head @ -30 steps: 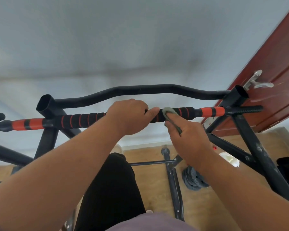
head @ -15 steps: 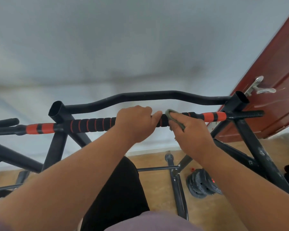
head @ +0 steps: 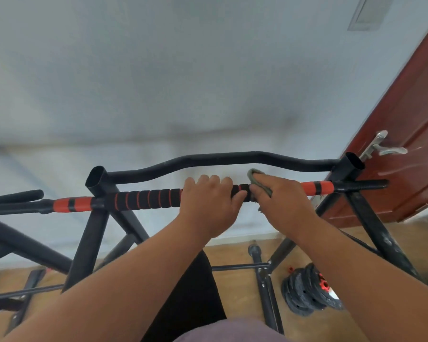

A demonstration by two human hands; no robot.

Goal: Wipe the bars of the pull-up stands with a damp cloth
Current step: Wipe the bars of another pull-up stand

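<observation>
Cloth (head: 257, 180) shifted slightly left along padded bar (head: 148, 197) under gripping right hand (head: 282, 203); left hand (head: 208, 206) still curled around bar; wiping of centre section continuing

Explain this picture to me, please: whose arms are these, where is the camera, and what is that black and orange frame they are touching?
No machine here: these are a person's two bare arms, filmed by a camera worn on their head, looking forward and down. The frame is a pull-up stand. The left hand grips its padded bar, which is black foam with orange rings. The right hand holds a grey-green cloth against the same bar, just beside the left hand, to wipe it. Behind runs a curved black bar. Below, on the wooden floor, lie dark weight plates. A red-brown door with a metal handle stands at the right.
</observation>
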